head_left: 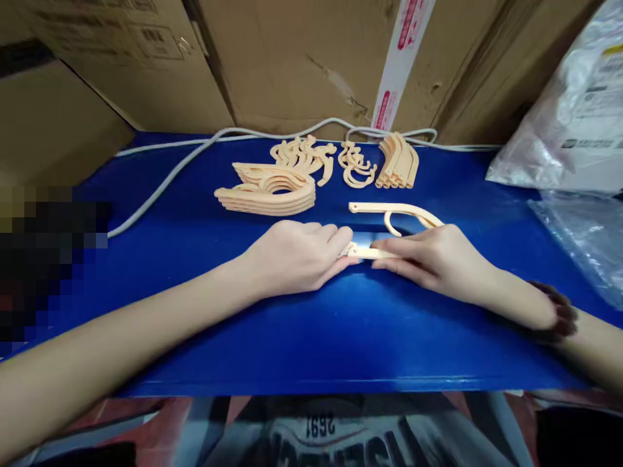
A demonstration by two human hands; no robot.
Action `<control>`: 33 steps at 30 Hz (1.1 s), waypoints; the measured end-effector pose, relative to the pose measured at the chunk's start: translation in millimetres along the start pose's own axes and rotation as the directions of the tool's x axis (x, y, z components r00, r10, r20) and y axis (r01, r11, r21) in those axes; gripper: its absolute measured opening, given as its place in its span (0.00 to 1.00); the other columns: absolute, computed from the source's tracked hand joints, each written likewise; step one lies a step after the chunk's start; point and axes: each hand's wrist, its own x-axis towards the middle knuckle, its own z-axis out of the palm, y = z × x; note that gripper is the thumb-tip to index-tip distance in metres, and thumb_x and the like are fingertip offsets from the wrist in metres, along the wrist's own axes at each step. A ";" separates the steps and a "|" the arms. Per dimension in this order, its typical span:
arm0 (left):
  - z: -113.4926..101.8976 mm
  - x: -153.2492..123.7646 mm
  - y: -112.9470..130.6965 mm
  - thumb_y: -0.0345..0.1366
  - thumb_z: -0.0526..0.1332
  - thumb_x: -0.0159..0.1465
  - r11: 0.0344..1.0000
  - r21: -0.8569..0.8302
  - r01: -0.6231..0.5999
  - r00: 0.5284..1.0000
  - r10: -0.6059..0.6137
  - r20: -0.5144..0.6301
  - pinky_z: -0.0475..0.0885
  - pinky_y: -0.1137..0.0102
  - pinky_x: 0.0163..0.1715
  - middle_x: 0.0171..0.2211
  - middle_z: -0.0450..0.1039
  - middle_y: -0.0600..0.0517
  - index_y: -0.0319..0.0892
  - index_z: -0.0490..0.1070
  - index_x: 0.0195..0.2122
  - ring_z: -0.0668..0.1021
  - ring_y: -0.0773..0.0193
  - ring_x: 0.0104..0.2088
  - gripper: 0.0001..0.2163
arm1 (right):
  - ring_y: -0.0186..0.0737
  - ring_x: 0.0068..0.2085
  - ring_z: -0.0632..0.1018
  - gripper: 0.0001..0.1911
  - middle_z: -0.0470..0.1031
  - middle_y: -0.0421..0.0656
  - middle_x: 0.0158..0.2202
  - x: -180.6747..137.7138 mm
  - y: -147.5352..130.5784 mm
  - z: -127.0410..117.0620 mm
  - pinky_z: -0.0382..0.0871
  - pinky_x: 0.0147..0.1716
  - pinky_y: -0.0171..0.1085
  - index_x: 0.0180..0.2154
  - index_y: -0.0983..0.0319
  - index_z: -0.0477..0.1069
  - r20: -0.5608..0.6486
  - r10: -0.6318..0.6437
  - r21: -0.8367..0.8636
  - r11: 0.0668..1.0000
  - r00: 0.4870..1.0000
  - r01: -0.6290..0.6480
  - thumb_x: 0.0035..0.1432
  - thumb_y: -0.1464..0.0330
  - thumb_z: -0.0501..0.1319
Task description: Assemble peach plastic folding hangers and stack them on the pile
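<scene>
Above the front half of the table, my right hand [433,259] pinches a cream plastic hanger arm [366,253] between thumb and fingers. My left hand [304,256] is closed at the arm's other end, its thumb and index finger against a small cream joint there. Fingers hide most of that joint. Just beyond the right hand lies another cream hanger piece [384,207], a long arm with a curved hook under it, partly covered by the hand. Further back on the left is a stack of folded cream hangers [272,204].
Behind the hands sit a pile of loose hooks [296,154], a smaller hook pile [355,165] and stacked curved arms [398,162]. A white cable [170,185] runs along the back of the blue table [311,344]. Cardboard boxes [302,65] and a plastic-wrapped package [564,130] border it.
</scene>
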 end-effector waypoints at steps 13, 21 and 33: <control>1.8 -1.0 -1.9 0.44 0.48 0.74 0.989 -0.136 0.057 0.994 -0.044 0.099 0.52 0.70 0.19 0.22 0.71 0.53 0.40 0.66 0.34 0.75 0.60 0.20 0.16 | 0.34 0.25 0.77 0.16 0.80 0.39 0.28 -2.7 0.9 -0.3 0.58 0.24 0.33 0.48 0.61 0.75 -0.047 -0.075 -0.134 0.989 0.996 0.068 0.71 0.62 0.52; 1.9 -0.1 -2.4 0.42 0.48 0.74 0.991 -0.132 0.034 0.996 -0.023 0.082 0.51 0.70 0.19 0.22 0.70 0.54 0.40 0.66 0.35 0.74 0.62 0.20 0.15 | 0.33 0.27 0.78 0.16 0.83 0.40 0.32 -3.2 1.8 1.5 0.59 0.26 0.33 0.49 0.59 0.75 -0.047 -0.054 -0.104 0.993 0.997 0.049 0.71 0.62 0.53; 1.6 1.3 -3.2 0.43 0.52 0.72 0.979 -0.189 0.070 0.986 -0.040 0.161 0.53 0.70 0.18 0.23 0.71 0.54 0.40 0.66 0.35 0.76 0.60 0.21 0.13 | 0.34 0.24 0.77 0.16 0.81 0.39 0.29 -3.3 0.6 4.1 0.58 0.24 0.33 0.48 0.60 0.76 -0.083 -0.079 -0.169 0.984 0.993 0.064 0.70 0.61 0.53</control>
